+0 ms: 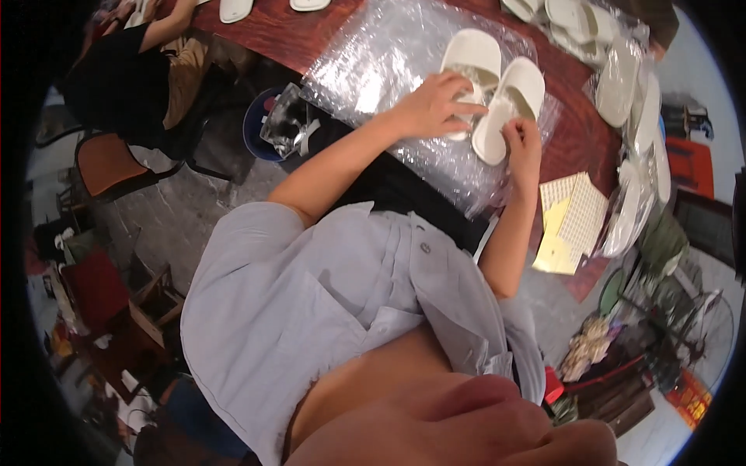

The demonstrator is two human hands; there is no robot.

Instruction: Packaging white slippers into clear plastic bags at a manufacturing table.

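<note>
A pair of off-white slide sandals lies on clear plastic wrapping in front of me. My left hand reaches over the left slide, its fingers apart, the fingertips extending toward the right slide. Clear crumpled film shows around the straps and insoles. At the right slide's outer edge is my right hand, with fingers bent and pressed together on the insole. Whatever lies between those fingertips is too small to make out.
Sticker sheets lie on the reddish-brown table by my right forearm. More wrapped slides are heaped along the right edge. A blue bin stands left of the table. Another person sits at the far left, near an orange-brown chair.
</note>
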